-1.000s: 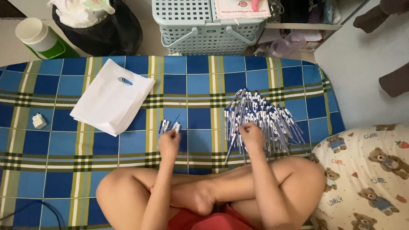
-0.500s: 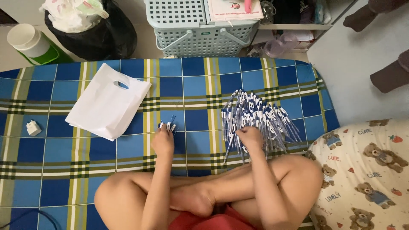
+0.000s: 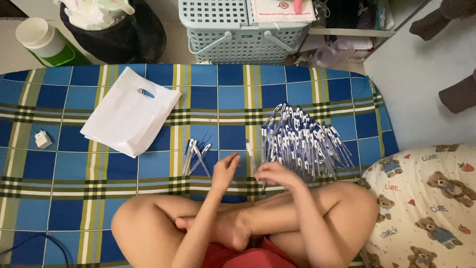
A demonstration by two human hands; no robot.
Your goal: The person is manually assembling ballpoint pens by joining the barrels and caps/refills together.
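Here the person sits cross-legged on a blue and yellow checked mat (image 3: 64, 168), both hands out in front of the knees. The right hand (image 3: 275, 174) pinches a single pen (image 3: 251, 158) that stands nearly upright, its tip toward twelve o'clock; the fingers are narrow around the lower barrel. The left hand (image 3: 226, 168) is loosely open, fingers spread and empty, apart from everything but nearest the small group of pens (image 3: 196, 155) lying at its ten o'clock. At two o'clock from the right hand lies the big heap of pens (image 3: 305, 141), blue and white, fanned out and overlapping.

Each pen looks light, thin and stiff, with a smooth plastic barrel that could slip or roll, so a pinch at mid-barrel should hold it best; one pulled from the heap would likely drag its neighbours.

A flat white plastic bag (image 3: 130, 111) with a cut-out handle lies at ten o'clock, well apart from the hands; it looks limp and slippery. A small white plug (image 3: 43, 139) sits far off at nine o'clock. Beyond the mat stand a pale basket (image 3: 243, 34) and a black bin bag (image 3: 129, 34).
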